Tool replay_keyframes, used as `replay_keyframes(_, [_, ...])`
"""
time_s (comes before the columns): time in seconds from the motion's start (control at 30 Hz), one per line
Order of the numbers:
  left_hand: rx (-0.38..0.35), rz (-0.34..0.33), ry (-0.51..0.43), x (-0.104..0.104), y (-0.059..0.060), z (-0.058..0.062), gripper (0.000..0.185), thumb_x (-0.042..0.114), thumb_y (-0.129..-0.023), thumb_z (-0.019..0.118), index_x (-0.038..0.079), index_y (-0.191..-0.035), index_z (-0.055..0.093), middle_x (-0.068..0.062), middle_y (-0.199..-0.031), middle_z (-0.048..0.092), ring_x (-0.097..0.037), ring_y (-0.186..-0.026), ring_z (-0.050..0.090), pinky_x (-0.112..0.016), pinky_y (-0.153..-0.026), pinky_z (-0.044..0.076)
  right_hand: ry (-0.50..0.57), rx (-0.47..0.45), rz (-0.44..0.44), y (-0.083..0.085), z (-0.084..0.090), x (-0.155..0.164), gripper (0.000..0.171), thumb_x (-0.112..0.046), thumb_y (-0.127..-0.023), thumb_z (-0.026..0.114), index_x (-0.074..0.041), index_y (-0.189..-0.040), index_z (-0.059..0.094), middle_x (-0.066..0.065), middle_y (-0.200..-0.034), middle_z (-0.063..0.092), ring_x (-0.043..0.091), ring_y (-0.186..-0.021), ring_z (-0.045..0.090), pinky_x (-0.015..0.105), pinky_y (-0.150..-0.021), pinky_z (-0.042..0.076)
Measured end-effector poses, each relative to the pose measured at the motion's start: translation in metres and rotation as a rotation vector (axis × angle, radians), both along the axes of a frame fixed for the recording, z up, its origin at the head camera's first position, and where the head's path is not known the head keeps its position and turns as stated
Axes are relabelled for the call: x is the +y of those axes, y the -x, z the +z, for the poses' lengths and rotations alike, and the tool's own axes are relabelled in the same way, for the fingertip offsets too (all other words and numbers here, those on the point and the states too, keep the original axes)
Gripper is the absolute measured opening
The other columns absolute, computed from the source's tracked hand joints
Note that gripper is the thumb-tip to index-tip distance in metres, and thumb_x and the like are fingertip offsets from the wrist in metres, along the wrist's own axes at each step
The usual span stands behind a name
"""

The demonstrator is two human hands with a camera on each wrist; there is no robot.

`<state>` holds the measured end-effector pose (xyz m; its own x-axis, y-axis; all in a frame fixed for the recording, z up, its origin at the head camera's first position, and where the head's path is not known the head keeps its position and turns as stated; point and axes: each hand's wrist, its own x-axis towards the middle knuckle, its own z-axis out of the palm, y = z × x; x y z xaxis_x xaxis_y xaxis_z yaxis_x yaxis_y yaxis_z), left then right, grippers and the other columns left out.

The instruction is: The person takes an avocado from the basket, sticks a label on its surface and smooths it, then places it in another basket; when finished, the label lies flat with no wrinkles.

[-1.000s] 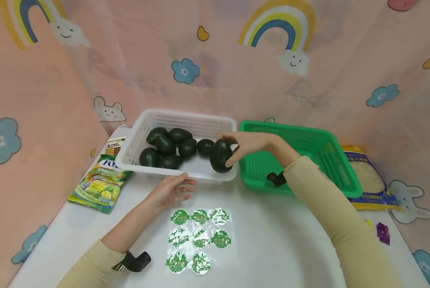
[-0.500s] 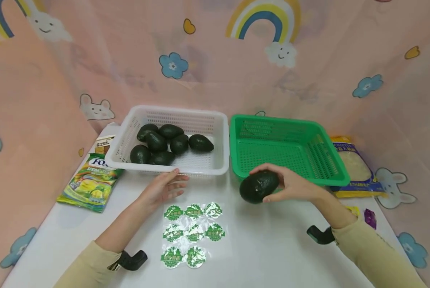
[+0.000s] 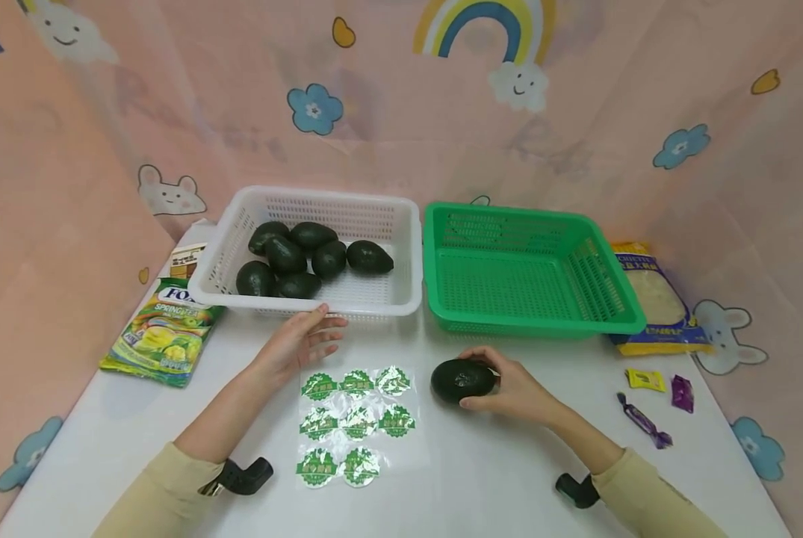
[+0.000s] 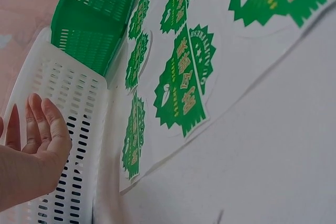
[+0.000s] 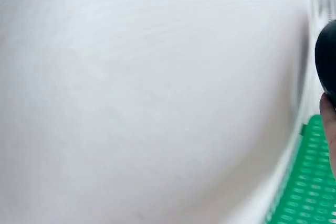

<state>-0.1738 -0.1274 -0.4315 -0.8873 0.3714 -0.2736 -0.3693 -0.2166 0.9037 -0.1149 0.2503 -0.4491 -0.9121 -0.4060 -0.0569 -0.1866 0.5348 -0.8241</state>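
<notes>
1. My left hand (image 3: 302, 345) sits at the white basket's (image 3: 347, 305) front rim, fingers loosely spread; seven other avocados (image 3: 285, 255) lie inside.
2. Stickers (image 3: 358, 423) lie on the desk (image 3: 475, 478); my left wrist view makes "QUALITY" readable, too small from the head.
3. The held avocado (image 3: 464, 381) has come away from the green basket (image 3: 502, 280), closer to the stickers.
4. My right hand (image 3: 512, 390) pinches it, thumb against fingers.
5. A twisted candy (image 3: 645, 421), sleeve-covered before, now shows.

The avocado (image 3: 460, 381) looks glossy, the white basket (image 3: 374, 307) plastic.
</notes>
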Motion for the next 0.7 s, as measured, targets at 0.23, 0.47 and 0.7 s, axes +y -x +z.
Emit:
replay_keyframes(0.23, [0.001,-0.001,0.008,-0.002,0.0,0.0,0.031,0.039,-0.103,0.048,0.01,-0.11,0.058,-0.005,-0.112,0.067,-0.016,-0.098,0.062,-0.04,-0.096,0.049,0.003,-0.002,0.062,0.006,-0.01,0.0,0.072,-0.028,-0.075,0.086,-0.017,-0.135,0.049,-0.002,-0.132,0.055,0.02,-0.12,0.052,0.046,-0.099,0.042])
replay_keyframes(0.47, [-0.002,0.006,0.013,-0.001,0.0,0.001,0.03,0.039,-0.103,0.048,0.012,-0.109,0.058,-0.003,-0.11,0.068,-0.016,-0.097,0.062,-0.039,-0.094,0.05,-0.074,0.115,0.155,0.01,-0.007,0.005,0.076,-0.032,-0.076,0.085,-0.017,-0.14,0.046,-0.002,-0.139,0.052,0.02,-0.128,0.047,0.051,-0.104,0.039])
replay_keyframes(0.7, [-0.007,0.0,0.018,-0.001,0.0,0.003,0.03,0.039,-0.103,0.048,0.012,-0.111,0.058,-0.003,-0.111,0.068,-0.015,-0.098,0.062,-0.036,-0.093,0.05,-0.119,0.143,0.163,0.013,-0.007,0.006,0.079,-0.03,-0.075,0.086,-0.016,-0.141,0.046,-0.002,-0.139,0.052,0.02,-0.128,0.048,0.049,-0.102,0.041])
